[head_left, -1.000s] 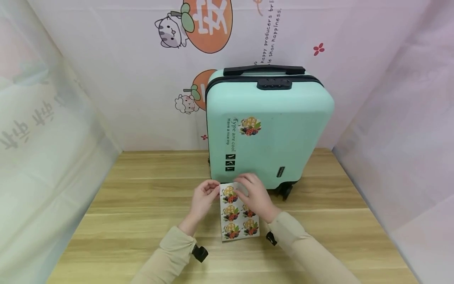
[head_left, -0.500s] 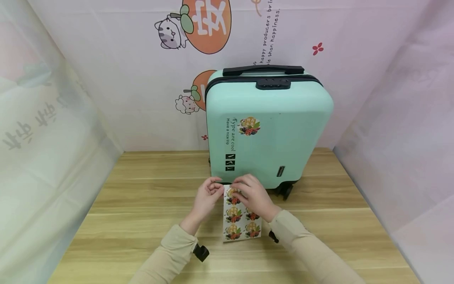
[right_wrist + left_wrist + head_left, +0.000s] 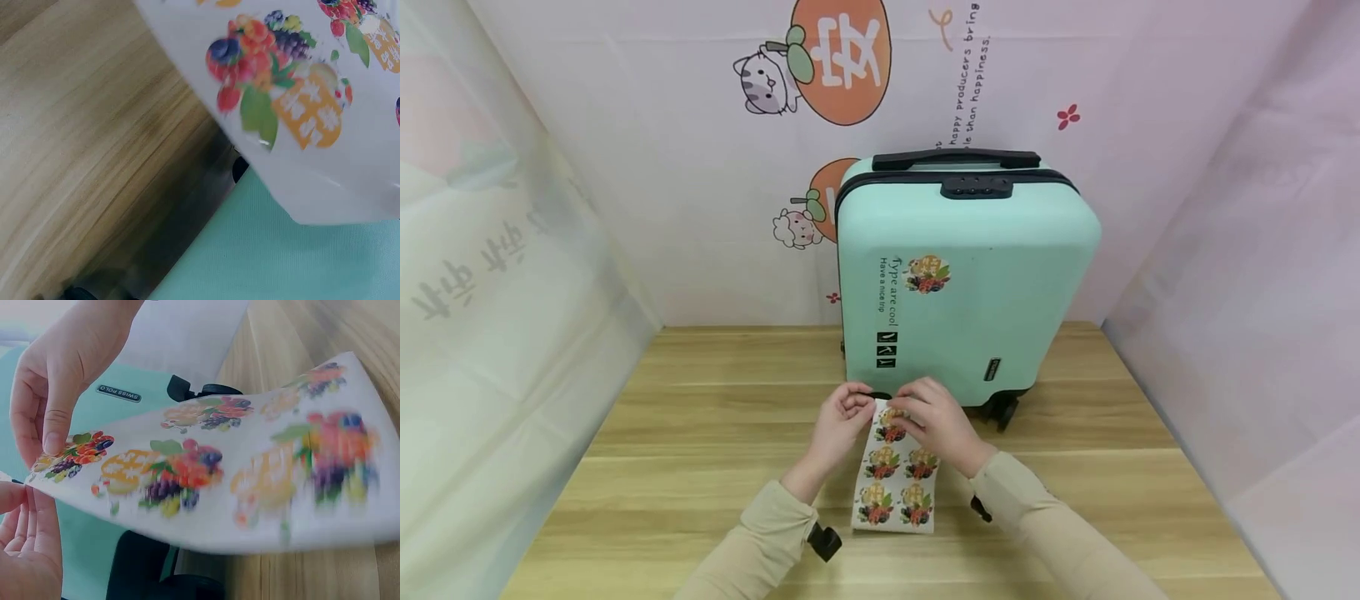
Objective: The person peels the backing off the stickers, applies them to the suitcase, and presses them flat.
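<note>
A white sheet of fruit stickers (image 3: 896, 497) hangs from both hands in front of a mint-green suitcase (image 3: 970, 308). My left hand (image 3: 837, 425) pinches its upper left corner between thumb and fingers. Over the sheet's top end, my right hand (image 3: 942, 423) bends its fingers around the edge of the top fruit sticker (image 3: 87, 452). In the left wrist view, the right thumb (image 3: 55, 437) presses on that sticker, with the other fingers behind it. The right wrist view shows the sheet's far side portion but no hand.
A matching fruit sticker (image 3: 928, 274) is on the suitcase front, beside printed lettering (image 3: 887, 292). The suitcase stands on wheels (image 3: 1002, 409) at the back of the wooden table (image 3: 715, 467). A printed cloth (image 3: 715, 208) hangs behind, with pale cloth at both sides.
The sheet shifts slightly right, then its lower end swings left and toward me. My right fingers draw in closer to the top sticker's edge. My left hand keeps its hold on the corner.
</note>
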Motion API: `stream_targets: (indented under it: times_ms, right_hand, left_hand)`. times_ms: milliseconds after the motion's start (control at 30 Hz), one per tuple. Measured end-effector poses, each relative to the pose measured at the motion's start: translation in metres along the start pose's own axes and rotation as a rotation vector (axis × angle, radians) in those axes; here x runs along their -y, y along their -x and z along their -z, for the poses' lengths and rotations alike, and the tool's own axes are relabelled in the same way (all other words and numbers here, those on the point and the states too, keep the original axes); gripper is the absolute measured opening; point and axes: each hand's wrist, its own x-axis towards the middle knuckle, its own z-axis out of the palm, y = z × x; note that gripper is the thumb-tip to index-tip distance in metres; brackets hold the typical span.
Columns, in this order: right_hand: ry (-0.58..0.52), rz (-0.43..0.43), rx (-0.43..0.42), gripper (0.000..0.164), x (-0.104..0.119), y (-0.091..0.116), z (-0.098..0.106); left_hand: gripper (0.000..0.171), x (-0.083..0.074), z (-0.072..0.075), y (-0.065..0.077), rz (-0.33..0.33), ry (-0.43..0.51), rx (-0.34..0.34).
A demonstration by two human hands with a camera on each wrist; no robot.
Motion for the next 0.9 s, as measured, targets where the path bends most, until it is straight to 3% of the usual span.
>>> stream_targets:
  times_ms: [667,900]
  right_hand:
    - [0.046,0.034,-0.068,0.019,-0.002,0.005,-0.013]
    - [0.095,0.070,-0.146,0.020,-0.005,0.004,-0.015]
  left_hand:
    - [0.020,0.005,-0.003,0.000,0.016,0.031,-0.032]
    - [0.014,0.004,-0.005,-0.002,-0.021,0.044,-0.056]
